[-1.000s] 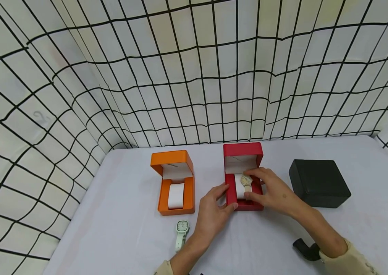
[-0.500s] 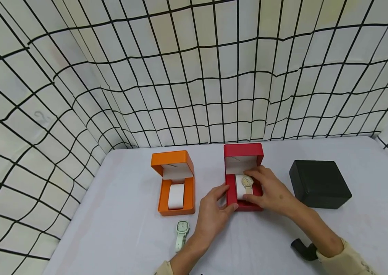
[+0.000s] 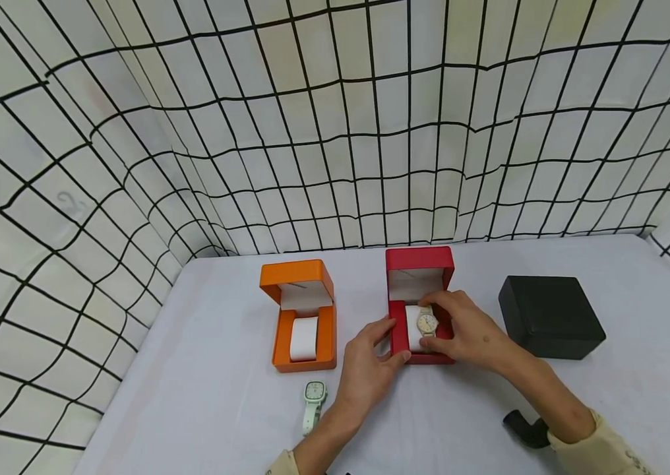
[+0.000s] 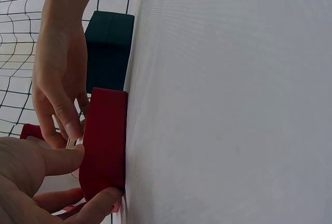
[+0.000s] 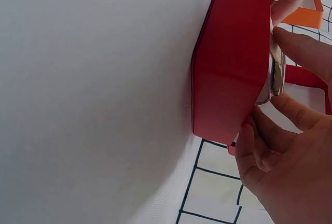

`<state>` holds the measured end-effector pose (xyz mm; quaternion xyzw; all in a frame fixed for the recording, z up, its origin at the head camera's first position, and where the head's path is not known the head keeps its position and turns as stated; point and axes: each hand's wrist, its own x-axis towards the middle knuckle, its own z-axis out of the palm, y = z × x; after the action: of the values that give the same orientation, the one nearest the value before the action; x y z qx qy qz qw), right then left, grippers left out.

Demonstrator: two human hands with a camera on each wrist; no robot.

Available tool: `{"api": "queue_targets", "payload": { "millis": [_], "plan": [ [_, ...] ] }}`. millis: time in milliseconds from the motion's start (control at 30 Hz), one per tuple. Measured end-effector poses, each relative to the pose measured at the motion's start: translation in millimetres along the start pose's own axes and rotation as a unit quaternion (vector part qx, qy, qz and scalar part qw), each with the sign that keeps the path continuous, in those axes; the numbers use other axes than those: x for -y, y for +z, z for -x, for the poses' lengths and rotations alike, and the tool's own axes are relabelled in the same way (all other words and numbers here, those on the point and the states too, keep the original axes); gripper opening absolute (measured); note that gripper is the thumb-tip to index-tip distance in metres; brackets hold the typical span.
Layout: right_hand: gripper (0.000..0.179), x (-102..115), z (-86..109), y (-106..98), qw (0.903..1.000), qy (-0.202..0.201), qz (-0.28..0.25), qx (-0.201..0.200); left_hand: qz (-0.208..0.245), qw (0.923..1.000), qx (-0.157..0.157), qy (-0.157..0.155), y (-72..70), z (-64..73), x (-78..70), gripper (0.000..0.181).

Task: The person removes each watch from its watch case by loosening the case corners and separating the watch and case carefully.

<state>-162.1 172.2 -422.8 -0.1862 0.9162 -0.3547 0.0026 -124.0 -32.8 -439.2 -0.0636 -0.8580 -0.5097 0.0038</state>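
A red watch box (image 3: pixel 397 330) stands with its lid raised. Inside it, a cream-strapped wristwatch (image 3: pixel 427 324) with a round face is wrapped around a white cushion (image 3: pixel 413 333). My right hand (image 3: pixel 474 333) pinches the watch between thumb and fingers, at the strap above and below the face. The right wrist view shows the watch (image 5: pixel 278 76) edge-on between those fingertips. My left hand (image 3: pixel 366 366) holds the box by its left side and front corner. In the left wrist view its thumb lies at the upper edge of the red box (image 4: pixel 105 141), fingers along the side.
Left of the red box stands an open orange watch box (image 3: pixel 285 336) with a bare white cushion (image 3: pixel 303 340). A mint-green wristwatch (image 3: pixel 314 402) lies in front of it, near my left forearm. A closed black box (image 3: pixel 551 316) sits to the right. Black netting (image 3: pixel 370 171) rises behind the table.
The watch and its cushion have shifted slightly toward me in the red box, and the watch face shows rounder. My left hand has stayed in place; my right fingers have moved only a little.
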Motion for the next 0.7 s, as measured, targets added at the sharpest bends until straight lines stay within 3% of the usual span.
{"api": "queue_targets", "payload": {
  "millis": [467, 700],
  "plan": [
    [0.067, -2.5, 2.0, 0.7, 0.9996, -0.027, 0.005, -0.01, 0.016, 0.9998, -0.001, 0.01, -0.1, -0.7, 2.3, 0.058],
    [0.066, 0.0, 3.6, -0.9, 0.9997, -0.022, -0.013, -0.001, 0.021, 0.9997, -0.002, 0.009, -0.5, 0.0, 2.8, 0.058]
  ]
}}
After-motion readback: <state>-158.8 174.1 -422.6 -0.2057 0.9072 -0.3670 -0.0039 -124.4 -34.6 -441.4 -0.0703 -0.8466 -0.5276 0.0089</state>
